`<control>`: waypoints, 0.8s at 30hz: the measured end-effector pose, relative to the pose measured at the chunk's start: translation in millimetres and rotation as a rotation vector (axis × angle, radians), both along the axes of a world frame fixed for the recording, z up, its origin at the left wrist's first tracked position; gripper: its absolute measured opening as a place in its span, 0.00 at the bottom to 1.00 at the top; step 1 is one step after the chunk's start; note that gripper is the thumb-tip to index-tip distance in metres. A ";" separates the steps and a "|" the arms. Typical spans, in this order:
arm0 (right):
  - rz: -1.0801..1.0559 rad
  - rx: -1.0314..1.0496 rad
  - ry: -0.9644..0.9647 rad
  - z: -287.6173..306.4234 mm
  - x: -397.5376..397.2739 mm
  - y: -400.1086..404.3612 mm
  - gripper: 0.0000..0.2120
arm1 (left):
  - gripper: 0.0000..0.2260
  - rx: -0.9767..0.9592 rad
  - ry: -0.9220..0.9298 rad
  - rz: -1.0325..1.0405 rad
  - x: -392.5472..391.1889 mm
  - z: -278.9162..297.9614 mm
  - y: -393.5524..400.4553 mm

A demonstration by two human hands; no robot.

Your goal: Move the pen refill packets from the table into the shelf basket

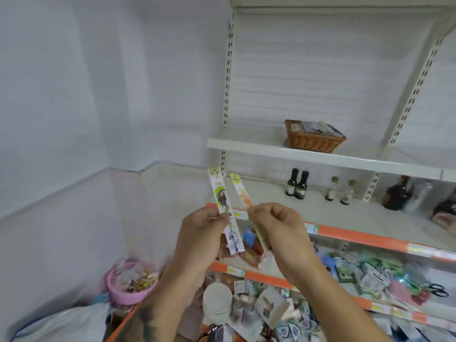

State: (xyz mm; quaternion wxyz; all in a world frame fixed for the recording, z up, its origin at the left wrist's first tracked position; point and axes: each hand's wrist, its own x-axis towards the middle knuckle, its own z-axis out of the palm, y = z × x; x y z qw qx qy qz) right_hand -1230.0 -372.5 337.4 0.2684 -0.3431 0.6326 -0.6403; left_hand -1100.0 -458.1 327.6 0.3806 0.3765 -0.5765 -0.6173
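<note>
While both hands are raised in front of the shelving, the white shelf unit (320,154) fills the right side of the view, its slotted uprights running up a ribbed back panel. The top shelf board carries a brown wicker basket (313,141), which already holds several flat packets; their printing is too blurred to read. One level down, behind an orange price strip (357,236) with small yellow and green tags, stand two dark bottles (297,182) with pale labels, two small cork-topped bottles (341,191) and larger brown bottles at the far right. No label there is legible. The lower shelves are heaped with carded goods in green, blue and pink, with black-handled scissors (438,290) at the right edge. At lower left a pink bowl (128,285) holds small wrapped items.

The left hand (199,233) pinches a long, narrow pen refill packet (225,211) between thumb and curled fingers; the packet stands nearly upright, white with a green patch and a dark cartoon figure. The right hand (278,225) grips a second packet (240,191), tilted to the left, orange and yellow with a green header. Writing on both is unreadable. The two packets are just beside each other, well below and left of the basket.
</note>
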 end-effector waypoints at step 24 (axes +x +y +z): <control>-0.639 0.139 0.743 129.7 -403.2 -162.9 0.06 | 0.18 -0.669 -0.580 0.043 -457.0 118.4 -207.9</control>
